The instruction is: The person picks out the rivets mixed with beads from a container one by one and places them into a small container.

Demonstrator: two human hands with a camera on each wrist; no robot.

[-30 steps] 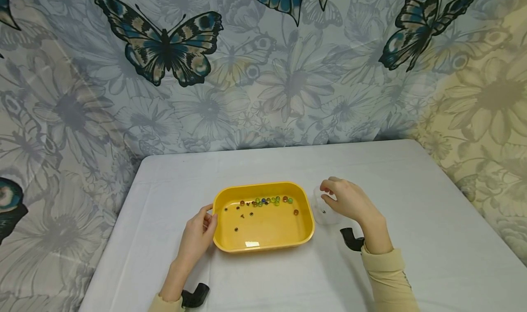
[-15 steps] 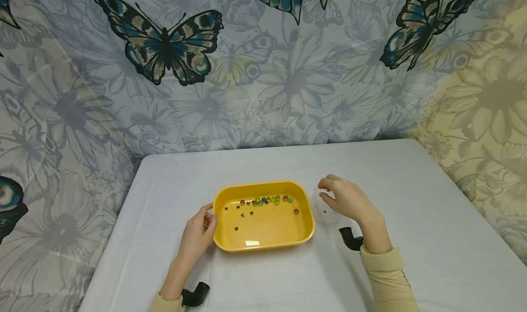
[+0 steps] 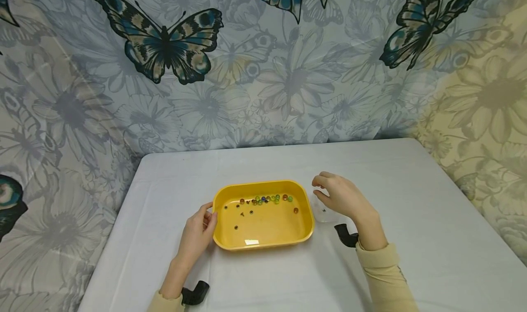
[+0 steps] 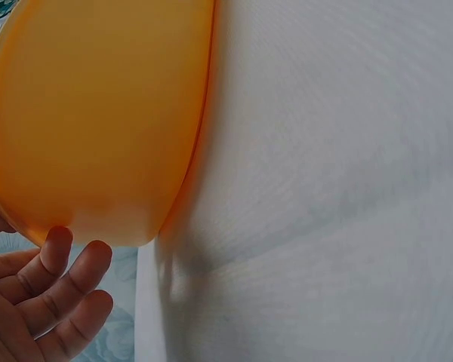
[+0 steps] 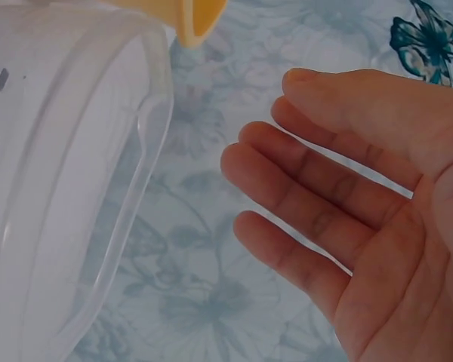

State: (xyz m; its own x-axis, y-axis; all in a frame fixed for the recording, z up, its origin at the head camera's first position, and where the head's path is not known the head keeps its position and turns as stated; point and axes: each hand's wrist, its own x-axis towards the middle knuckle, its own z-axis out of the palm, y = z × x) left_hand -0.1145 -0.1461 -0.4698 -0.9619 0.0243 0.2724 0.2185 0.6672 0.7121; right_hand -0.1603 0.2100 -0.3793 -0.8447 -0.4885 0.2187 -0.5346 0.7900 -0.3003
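A yellow tray [image 3: 263,232] rests on the white table. Inside, green, amber and blue marbles [image 3: 276,200] line up mostly along the far side, while small dark metal-looking bits [image 3: 236,227] are scattered at the left. My left hand [image 3: 195,234] grips the tray's left end, thumb and index finger at the rim; in the left wrist view its other fingers [image 4: 79,279] are bent by the outer wall. Over a clear plastic container [image 5: 68,151] is my right hand [image 3: 341,195], fingers loosely bent, thumb apart from the fingers, nothing visible between them. One dark bit [image 3: 324,210] lies in the container.
The clear container stands right beside the tray's right end. Black curved camera mounts [image 3: 346,235] stick out from both wrists. Behind the table [image 3: 391,165] hangs a cloth [image 3: 255,97] printed with butterflies and flowers.
My right hand has shifted slightly left and away from me, closer to the tray. The left hand and the tray's contents look unchanged.
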